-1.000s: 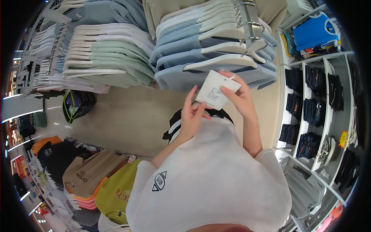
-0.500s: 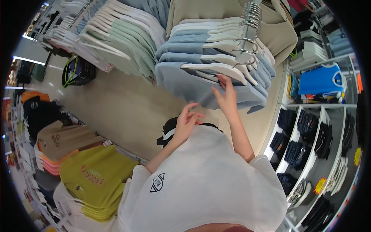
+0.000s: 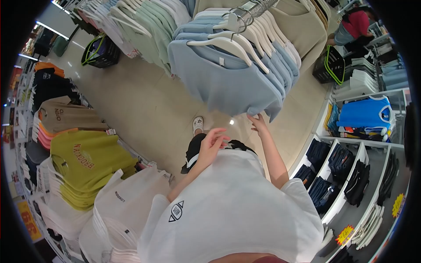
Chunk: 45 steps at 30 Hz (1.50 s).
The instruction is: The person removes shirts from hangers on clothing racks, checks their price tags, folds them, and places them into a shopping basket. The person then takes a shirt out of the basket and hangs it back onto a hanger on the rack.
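Note:
A light blue shirt (image 3: 219, 81) hangs foremost on the rack ahead, on a white hanger (image 3: 226, 45), with a small white label inside its neckline. At its lower edge, my right hand (image 3: 260, 124) pinches the hem between thumb and fingers. My left hand (image 3: 212, 144) is held in front of my waist, holding nothing, its fingers loosely curved and apart. More blue shirts hang close behind the front one, their hangers hooked on a metal rail (image 3: 258, 6).
Pale green shirts (image 3: 147, 39) hang to the left. Black baskets (image 3: 101, 51) stand on the floor. Behind me at left is a rack with a mustard shirt (image 3: 85, 162). Shelves of folded jeans (image 3: 340, 160) line the right. A person in red (image 3: 358, 24) is at the far right.
My right hand has moved down from the hanger and neckline to the shirt's hem. The front shirt now hangs facing me more squarely. My left hand has barely moved, and the view has shifted.

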Each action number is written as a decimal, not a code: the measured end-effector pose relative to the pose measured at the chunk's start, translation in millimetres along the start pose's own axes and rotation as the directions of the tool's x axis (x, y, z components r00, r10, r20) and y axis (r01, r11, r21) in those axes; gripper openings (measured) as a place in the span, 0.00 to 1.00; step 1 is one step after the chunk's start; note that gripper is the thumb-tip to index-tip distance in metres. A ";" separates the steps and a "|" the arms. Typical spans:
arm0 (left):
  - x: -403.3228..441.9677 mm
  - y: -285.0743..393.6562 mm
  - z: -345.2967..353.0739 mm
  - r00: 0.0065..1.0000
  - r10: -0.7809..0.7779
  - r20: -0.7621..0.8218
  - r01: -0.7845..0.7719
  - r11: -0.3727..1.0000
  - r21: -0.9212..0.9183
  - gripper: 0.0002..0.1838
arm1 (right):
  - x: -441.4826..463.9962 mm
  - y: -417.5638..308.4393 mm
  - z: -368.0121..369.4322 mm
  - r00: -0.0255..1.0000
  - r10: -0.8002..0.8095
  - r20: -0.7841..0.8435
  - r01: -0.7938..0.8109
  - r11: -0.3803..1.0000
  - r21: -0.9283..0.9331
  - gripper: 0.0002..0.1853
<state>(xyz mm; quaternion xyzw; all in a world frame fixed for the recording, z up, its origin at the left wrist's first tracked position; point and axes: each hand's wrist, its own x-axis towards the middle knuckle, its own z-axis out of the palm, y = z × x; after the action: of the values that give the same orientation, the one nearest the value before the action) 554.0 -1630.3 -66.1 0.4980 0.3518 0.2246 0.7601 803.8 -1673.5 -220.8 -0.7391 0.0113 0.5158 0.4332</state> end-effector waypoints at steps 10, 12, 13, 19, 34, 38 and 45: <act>-42.2 -44.8 3.0 0.958 0.088 -0.273 -0.091 0.996 0.002 0.12 | 41.4 21.7 40.4 0.867 -0.417 0.272 0.491 0.808 -0.325 0.20; -35.2 -65.6 -6.3 0.952 0.095 -0.290 -0.069 0.993 0.098 0.14 | 16.4 28.5 53.9 0.723 -0.485 0.492 0.660 0.696 -0.284 0.17; -30.0 -79.1 -11.6 0.951 0.094 -0.295 -0.038 0.981 0.191 0.16 | -2.5 29.2 60.1 0.631 -0.506 0.588 0.713 0.676 -0.185 0.15; 2.8 -164.0 -50.7 0.936 0.161 -0.313 0.076 0.776 0.627 0.33 | -111.5 22.7 87.4 0.511 -0.467 0.722 0.605 0.792 0.084 0.15; -7.4 -176.5 -77.8 0.857 0.131 -0.498 0.226 0.774 0.592 0.12 | -171.5 -36.3 69.2 0.312 -0.693 0.650 0.016 0.688 0.726 0.20; -16.4 -186.1 -88.4 0.899 0.129 -0.419 0.151 0.806 0.573 0.14 | -158.7 -38.6 61.2 0.372 -0.725 0.580 0.150 0.664 0.733 0.20; -21.3 -89.1 -42.6 0.923 -0.027 -0.383 0.021 1.000 -0.020 0.13 | -131.7 -1.6 49.2 0.699 -0.410 0.587 0.167 0.891 0.423 0.20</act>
<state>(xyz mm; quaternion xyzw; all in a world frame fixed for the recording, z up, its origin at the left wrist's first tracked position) 507.1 -1655.5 -152.0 0.4341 0.4978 0.3109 0.6834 705.9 -1697.1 -122.6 -0.4141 -0.1724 0.6579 0.6050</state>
